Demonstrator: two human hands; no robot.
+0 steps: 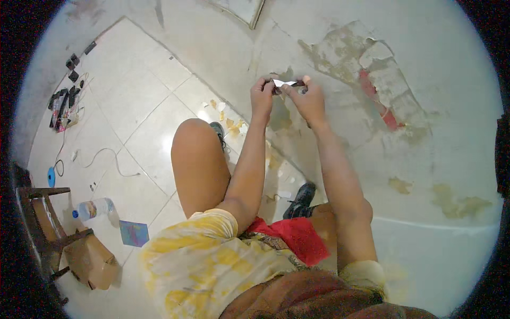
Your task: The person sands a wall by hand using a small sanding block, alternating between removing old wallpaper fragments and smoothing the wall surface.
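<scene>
In front of the damaged wall, my left hand point(262, 91) and my right hand point(308, 97) are both closed on a small white sheet-like piece point(284, 83). It is stretched between my fingertips, with dark parts around its ends. The fingers hide much of it, so its exact kind cannot be made out. Just behind my hands, the wall point(340, 159) shows stained, greyish bare spots. To the right of them is a large peeled patch point(340, 53) with a red strip point(380, 101).
Yellowish and white flakes point(231, 125) litter the tiled floor along the wall's foot. At left are a water bottle point(94, 208), a cardboard box point(91, 261), a dark wooden stool point(45, 226), a blue card point(134, 234), a cable point(114, 154) and dark tools point(64, 106).
</scene>
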